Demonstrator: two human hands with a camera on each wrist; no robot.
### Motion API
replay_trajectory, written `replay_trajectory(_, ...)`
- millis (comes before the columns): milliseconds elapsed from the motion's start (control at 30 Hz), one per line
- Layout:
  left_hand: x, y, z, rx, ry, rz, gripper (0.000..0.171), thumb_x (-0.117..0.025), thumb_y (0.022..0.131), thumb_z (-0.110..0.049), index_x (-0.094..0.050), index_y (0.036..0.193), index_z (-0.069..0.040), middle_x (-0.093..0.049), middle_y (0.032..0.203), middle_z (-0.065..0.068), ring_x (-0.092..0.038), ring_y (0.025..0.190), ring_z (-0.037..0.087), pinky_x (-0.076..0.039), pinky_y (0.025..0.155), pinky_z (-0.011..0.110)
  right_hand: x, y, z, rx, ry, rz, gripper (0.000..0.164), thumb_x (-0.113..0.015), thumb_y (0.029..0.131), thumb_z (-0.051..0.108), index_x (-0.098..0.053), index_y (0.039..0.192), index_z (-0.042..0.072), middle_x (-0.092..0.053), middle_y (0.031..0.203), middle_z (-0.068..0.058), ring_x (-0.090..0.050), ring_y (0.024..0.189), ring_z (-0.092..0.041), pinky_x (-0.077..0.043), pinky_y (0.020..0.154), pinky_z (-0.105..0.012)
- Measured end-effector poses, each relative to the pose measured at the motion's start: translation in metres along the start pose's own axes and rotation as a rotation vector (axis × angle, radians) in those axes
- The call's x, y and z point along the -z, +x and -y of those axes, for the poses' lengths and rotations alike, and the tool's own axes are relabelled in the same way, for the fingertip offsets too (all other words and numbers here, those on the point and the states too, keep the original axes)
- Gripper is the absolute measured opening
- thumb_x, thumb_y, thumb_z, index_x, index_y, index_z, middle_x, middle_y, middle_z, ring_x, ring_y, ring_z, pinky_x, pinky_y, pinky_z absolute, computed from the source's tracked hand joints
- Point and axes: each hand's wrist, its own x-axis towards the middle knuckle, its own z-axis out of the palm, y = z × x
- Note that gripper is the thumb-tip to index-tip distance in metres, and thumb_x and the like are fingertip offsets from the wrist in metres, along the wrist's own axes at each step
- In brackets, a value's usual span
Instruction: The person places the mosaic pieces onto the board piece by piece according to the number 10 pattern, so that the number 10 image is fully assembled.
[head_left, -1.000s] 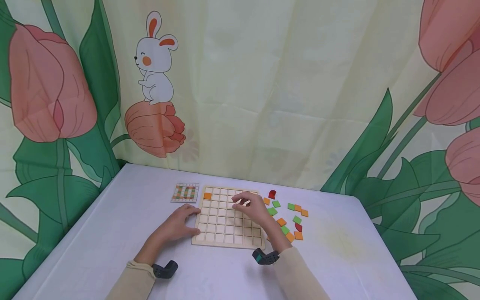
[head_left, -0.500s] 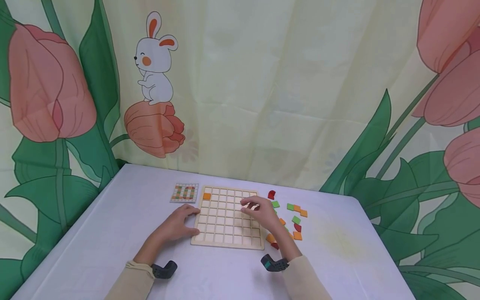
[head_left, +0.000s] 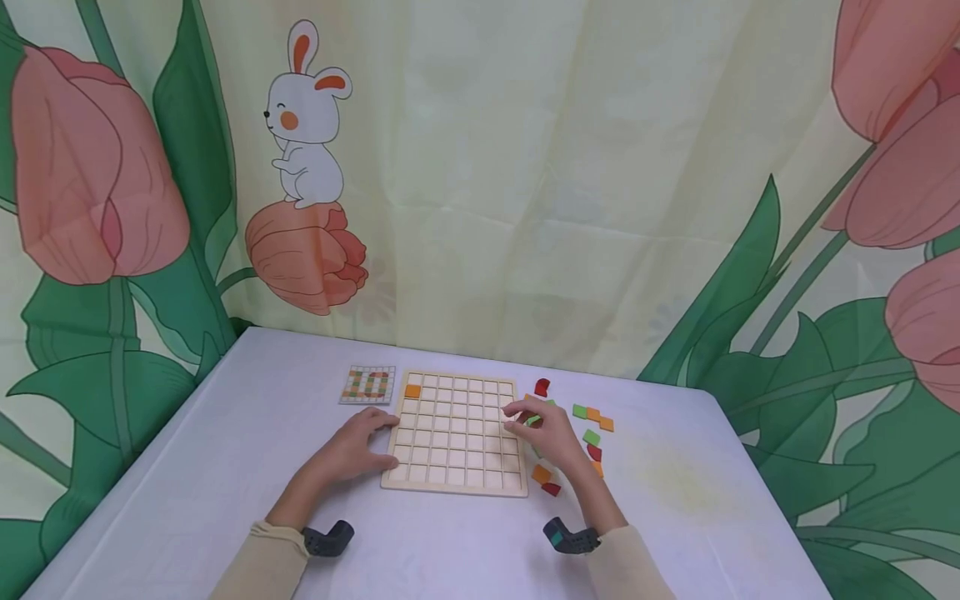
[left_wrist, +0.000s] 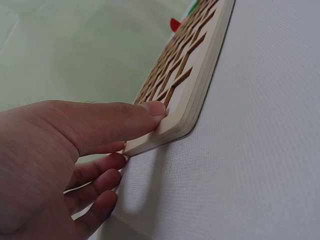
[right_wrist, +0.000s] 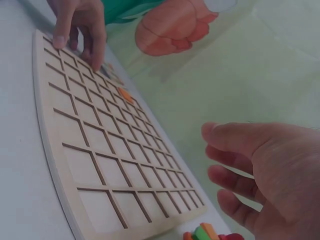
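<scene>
My left hand rests at the left edge of a wooden grid board. Its thumb lies on top of the rim near a corner, and the other fingers reach down beside the edge. One orange square tile sits in a cell at the board's upper left. Over the board's right edge hovers my right hand, its fingers loosely bent and nothing between them. Below that hand in the right wrist view, green, orange and red tiles show at the bottom edge.
Right of the board lie loose tiles, among them a red one, a green one and an orange one; the right hand hides some. A pattern card lies left of the board. A printed curtain hangs behind the table.
My right hand has moved right and slightly toward me, from over the board's middle to its right edge beside the loose tiles. The left hand and the orange tile stay in place.
</scene>
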Motion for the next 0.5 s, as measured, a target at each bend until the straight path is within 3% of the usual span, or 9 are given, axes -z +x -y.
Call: replay_trajectory(500,0.0,0.001,0.001,-0.019,0.014,0.0,0.066,-0.085,0.072,-0.026,-0.059,0.131,-0.014,-0.056,0.123,0.004,-0.053,0.121,0.026,-0.045,0.103,0.048,0.017,-0.014,-0.014,-0.131,-0.036,-0.066,0.024,-0.074,0.085,0.017,-0.073,0.109,0.019,-0.07,0.106,0.002,-0.059,0.093,-0.016,-0.051,0.077,-0.021)
